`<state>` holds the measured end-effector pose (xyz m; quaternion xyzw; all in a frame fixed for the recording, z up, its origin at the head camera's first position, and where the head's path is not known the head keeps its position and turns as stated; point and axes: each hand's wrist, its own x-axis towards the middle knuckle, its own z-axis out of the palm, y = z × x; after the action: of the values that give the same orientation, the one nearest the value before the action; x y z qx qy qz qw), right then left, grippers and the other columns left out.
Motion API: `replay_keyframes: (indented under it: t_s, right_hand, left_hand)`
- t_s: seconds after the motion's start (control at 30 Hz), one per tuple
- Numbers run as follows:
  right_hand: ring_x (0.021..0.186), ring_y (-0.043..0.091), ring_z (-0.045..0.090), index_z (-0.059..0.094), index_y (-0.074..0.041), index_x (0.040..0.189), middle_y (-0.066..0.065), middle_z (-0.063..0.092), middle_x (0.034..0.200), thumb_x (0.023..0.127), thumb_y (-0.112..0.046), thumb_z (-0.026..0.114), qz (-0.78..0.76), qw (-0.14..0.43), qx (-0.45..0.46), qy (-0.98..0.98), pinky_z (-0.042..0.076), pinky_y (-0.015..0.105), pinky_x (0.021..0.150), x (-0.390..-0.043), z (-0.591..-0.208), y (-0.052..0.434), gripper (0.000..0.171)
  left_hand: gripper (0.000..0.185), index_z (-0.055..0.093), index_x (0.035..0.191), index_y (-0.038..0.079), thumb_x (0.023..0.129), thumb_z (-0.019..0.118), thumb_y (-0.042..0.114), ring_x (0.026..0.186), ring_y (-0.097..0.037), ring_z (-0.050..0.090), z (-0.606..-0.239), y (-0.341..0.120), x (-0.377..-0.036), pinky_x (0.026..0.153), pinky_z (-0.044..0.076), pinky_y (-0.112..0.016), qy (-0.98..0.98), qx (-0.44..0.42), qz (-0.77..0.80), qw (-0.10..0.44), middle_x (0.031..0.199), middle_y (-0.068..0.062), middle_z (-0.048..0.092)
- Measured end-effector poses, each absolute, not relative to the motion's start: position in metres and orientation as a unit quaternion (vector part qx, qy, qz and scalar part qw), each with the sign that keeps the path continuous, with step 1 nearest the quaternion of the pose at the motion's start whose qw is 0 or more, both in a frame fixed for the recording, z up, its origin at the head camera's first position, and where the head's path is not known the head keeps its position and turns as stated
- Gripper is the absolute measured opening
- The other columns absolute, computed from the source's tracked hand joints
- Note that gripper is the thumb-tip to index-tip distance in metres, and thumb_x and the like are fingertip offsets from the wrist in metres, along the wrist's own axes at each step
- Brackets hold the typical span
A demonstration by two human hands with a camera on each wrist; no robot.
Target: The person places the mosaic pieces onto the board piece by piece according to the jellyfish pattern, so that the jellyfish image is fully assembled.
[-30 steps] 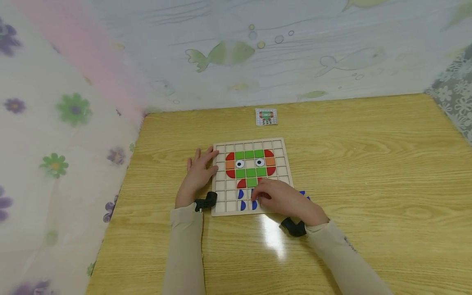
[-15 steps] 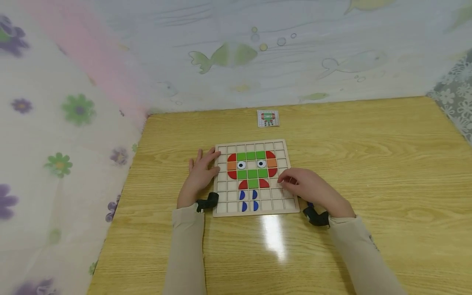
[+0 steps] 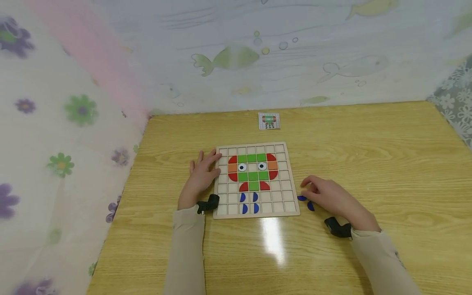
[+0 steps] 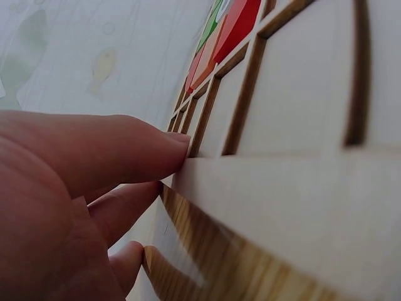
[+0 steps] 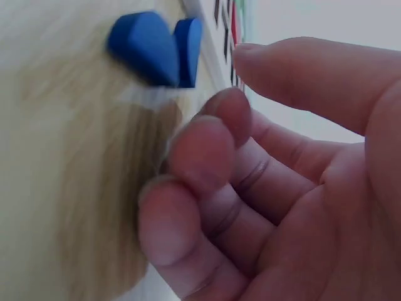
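A wooden grid board [image 3: 278, 196] lies on the table, with red, green and orange pieces and two round eye pieces set in its cells. Below them, several blue half-round pieces [image 3: 245, 209] fill cells in two columns. My left hand [image 3: 200, 176] rests at the board's left edge, fingers spread, the thumb [image 4: 156, 153] touching the rim. Off the board's right side, my right hand [image 3: 330, 198] hovers by two loose blue half-round pieces [image 5: 147, 47], its fingers loosely bent and nothing between thumb and fingertips.
A small picture card [image 3: 269, 121] showing a similar coloured pattern lies beyond the board. Patterned sheets [image 3: 236, 78] stand behind the table and along its left side. Black wrist cameras [image 3: 337, 228] sit on both wrists.
My right hand has moved off the board's lower cells to the right, uncovering the blue pieces there, and now reaches the loose blue ones. The left hand stays at the board's edge.
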<state>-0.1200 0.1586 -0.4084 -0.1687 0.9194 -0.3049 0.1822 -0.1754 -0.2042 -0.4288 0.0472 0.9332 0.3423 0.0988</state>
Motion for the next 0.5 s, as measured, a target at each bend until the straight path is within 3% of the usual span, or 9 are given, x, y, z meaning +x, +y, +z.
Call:
replay_keyframes:
  t_s: [0.33, 0.5]
  right_hand:
    - [0.054, 0.011, 0.043, 0.053, -0.012, 0.101, -0.004, 0.052, 0.066, 0.082, -0.045, 0.058, -0.298, 0.207, -0.140, 0.921, 0.035, 0.026, 0.051, -0.1117, -0.4119, 0.1650, 0.038]
    - [0.055, 0.011, 0.045, 0.050, -0.010, 0.101, -0.004, 0.051, 0.066, 0.077, -0.038, 0.066, -0.290, 0.225, -0.156, 0.917, 0.036, 0.028, 0.053, -0.1109, -0.4116, 0.1616, 0.040]
  left_hand:
    - [0.047, 0.041, 0.135, 0.022, 0.089, 0.050, 0.019, 0.135, -0.023, -0.006, -0.4298, -0.2012, -0.1755, 0.099, -0.013, -0.050, 0.935, 0.047, 0.340, 0.093, 0.146, 0.005, 0.020]
    - [0.048, 0.040, 0.135, 0.021, 0.089, 0.050, 0.019, 0.135, -0.023, -0.006, -0.4280, -0.2032, -0.1736, 0.099, -0.014, -0.049, 0.932, 0.049, 0.346, 0.091, 0.146, 0.006, 0.019]
